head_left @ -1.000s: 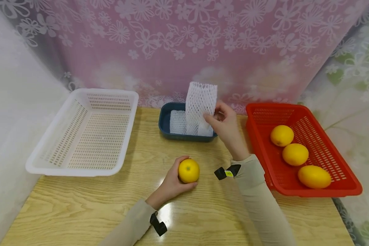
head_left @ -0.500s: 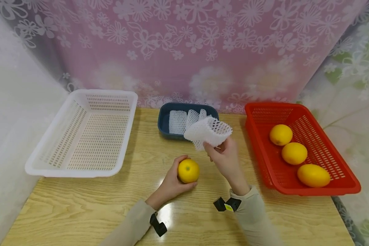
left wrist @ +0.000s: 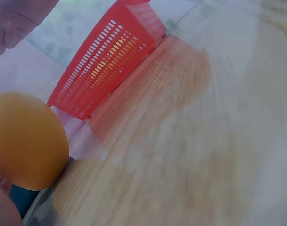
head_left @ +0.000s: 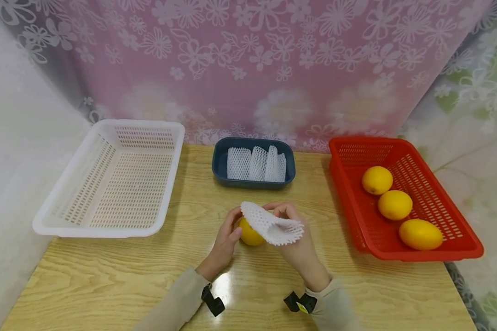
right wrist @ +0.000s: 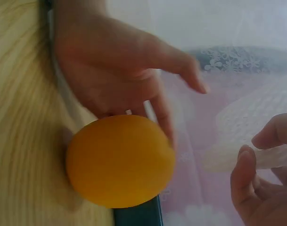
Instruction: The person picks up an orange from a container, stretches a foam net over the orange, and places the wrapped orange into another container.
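Note:
A smooth, oval yellow fruit point(head_left: 250, 232) sits on the table between the hands, partly covered by a white foam net sleeve point(head_left: 269, 225) in the head view. My left hand point(head_left: 222, 243) is at the fruit's left side. In the right wrist view its thumb is lifted away, and its fingers lie behind the fruit point(right wrist: 119, 162). My right hand point(head_left: 300, 248) pinches the net sleeve between thumb and fingers, with the sleeve's mouth spread above the fruit. Much of the right hand is hidden behind the sleeve in the head view.
Several folded net sleeves point(head_left: 239, 163) lie in a dark blue tray point(head_left: 252, 185) at the back. A white basket point(head_left: 171, 179) stands left. The red basket point(head_left: 352, 216) on the right contains three yellow fruits point(head_left: 395, 205). A pink floral curtain point(head_left: 232, 59) hangs behind the table.
My right hand has drawn the net sleeve out of the blue tray and brought it toward me, over the fruit. My left thumb has come off the fruit's near side.

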Tool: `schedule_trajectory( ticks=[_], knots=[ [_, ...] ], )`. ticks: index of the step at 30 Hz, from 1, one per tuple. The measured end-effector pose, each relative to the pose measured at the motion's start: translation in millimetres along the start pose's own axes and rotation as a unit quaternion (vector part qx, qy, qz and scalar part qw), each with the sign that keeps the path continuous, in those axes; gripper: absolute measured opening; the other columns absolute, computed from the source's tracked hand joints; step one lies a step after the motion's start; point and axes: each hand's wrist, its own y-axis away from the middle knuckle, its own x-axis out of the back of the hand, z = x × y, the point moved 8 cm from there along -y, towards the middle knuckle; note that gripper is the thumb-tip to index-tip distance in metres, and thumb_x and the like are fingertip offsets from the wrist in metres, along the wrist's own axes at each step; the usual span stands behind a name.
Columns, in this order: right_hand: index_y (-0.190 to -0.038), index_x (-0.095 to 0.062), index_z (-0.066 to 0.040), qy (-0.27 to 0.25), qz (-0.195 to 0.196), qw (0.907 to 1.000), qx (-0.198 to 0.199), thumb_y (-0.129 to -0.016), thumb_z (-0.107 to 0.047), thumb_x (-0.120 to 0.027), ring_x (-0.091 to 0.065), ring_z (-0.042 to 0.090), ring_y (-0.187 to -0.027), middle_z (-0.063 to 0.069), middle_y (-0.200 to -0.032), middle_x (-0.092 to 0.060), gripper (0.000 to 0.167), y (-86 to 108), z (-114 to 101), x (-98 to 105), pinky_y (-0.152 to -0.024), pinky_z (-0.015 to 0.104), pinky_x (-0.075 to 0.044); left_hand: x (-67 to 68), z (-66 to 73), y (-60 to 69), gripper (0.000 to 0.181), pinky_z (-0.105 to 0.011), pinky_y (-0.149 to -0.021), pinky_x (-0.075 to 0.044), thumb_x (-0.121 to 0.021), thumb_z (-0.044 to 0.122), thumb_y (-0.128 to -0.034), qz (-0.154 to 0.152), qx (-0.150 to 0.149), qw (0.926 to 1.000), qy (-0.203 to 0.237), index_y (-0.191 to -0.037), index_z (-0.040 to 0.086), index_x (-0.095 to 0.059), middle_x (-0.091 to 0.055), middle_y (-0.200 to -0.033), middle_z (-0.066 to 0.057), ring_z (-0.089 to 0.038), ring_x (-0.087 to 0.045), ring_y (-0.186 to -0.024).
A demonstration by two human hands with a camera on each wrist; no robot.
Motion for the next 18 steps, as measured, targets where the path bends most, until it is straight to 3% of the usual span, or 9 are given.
schedule_trajectory(
  ticks=[3,7,10,14,18],
  knots=[
    [-0.089,-0.049,-0.008,0.048,-0.004,0.9969,0.062,-0.084,0.007,-0.071,-0.054,0.009,-0.069,0.012,-0.112,-0.067,0.027,5.8,-6,-6,-0.059,0.016,-0.042,-0.1,10.1,-1.7,0.06,-0.036,-0.108,-0.037,-0.04,0.048,-0.1048,0.01,-0.035,0.9993,-0.008,-0.144,0.002,-0.042,-0.043,-0.146,-0.021,-0.027,-0.041,-0.135],
    [-0.091,-0.05,-0.007,0.051,0.0,0.9897,0.134,-0.086,0.0,-0.068,-0.049,0.01,-0.066,0.016,-0.113,-0.065,0.02,11.7,-13,-11,-0.055,0.017,-0.039,-4.2,30.0,-7.2,0.073,-0.043,-0.109,-0.035,-0.035,0.057,-0.1028,0.016,-0.101,0.9933,-0.055,-0.139,-0.005,-0.047,-0.045,-0.142,-0.025,-0.036,-0.04,-0.134],
    [-0.092,-0.052,-0.005,0.062,0.006,0.9823,0.176,-0.087,-0.006,-0.064,-0.052,0.01,-0.069,0.019,-0.113,-0.064,0.013,14.7,-20,-15,-0.056,0.017,-0.041,-7.4,45.4,-10.6,0.064,-0.045,-0.111,-0.032,-0.041,0.05,-0.104,0.022,-0.141,0.986,-0.086,-0.133,-0.007,-0.05,-0.049,-0.135,-0.027,-0.041,-0.042,-0.131],
    [-0.093,-0.055,-0.005,0.097,-0.005,0.9717,0.215,-0.094,-0.015,-0.062,-0.051,0.009,-0.068,0.02,-0.116,-0.062,0.013,20.4,-29,-22,-0.057,0.016,-0.043,-6.7,61.2,-10.7,0.04,-0.04,-0.099,-0.042,-0.046,0.03,-0.1061,0.043,-0.178,0.9761,-0.117,-0.123,-0.005,-0.055,-0.054,-0.121,-0.024,-0.035,-0.051,-0.113],
    [-0.095,-0.06,-0.005,0.1,-0.018,0.9679,0.23,-0.094,-0.014,-0.065,-0.049,0.007,-0.065,0.021,-0.121,-0.06,0.01,24.9,-34,-27,-0.053,0.017,-0.044,-4.8,74.4,-11.5,0.033,-0.038,-0.088,-0.04,-0.043,0.027,-0.1072,0.064,-0.201,0.9679,-0.136,-0.115,-0.003,-0.055,-0.056,-0.108,-0.018,-0.029,-0.049,-0.098]
  ],
)
